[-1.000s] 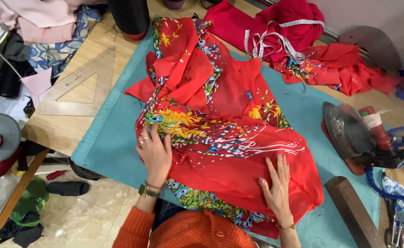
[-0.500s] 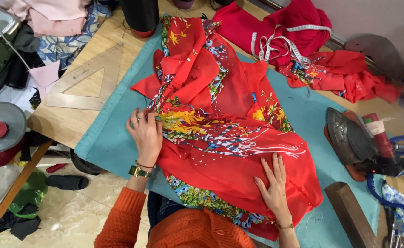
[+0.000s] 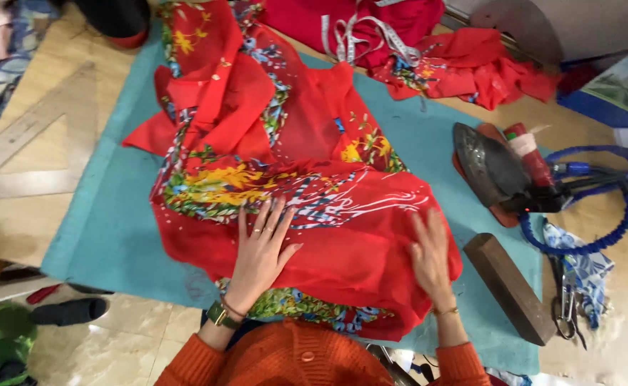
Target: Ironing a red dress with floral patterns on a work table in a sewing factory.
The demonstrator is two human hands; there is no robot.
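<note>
A red printed garment (image 3: 307, 179) with yellow, blue and green flower patterns lies spread over a teal cloth (image 3: 107, 221) on a wooden table. My left hand (image 3: 262, 246) rests flat on the fabric near its front edge, fingers spread, a watch on the wrist. My right hand (image 3: 430, 254) presses flat on the red fabric at the right side, slightly blurred. Neither hand grips anything. Orange sleeves cover both forearms.
An iron (image 3: 489, 168) rests on its stand at the right, with a blue coiled cord (image 3: 592, 236). A dark wooden block (image 3: 508, 286) and scissors (image 3: 565, 304) lie near it. A clear triangle ruler (image 3: 28, 154) sits left. More red fabric and a tape measure (image 3: 371, 32) lie at the back.
My left hand slid right and toward me across the fabric. My right hand stays flat at the garment's right side. The view shifted closer over the table.
</note>
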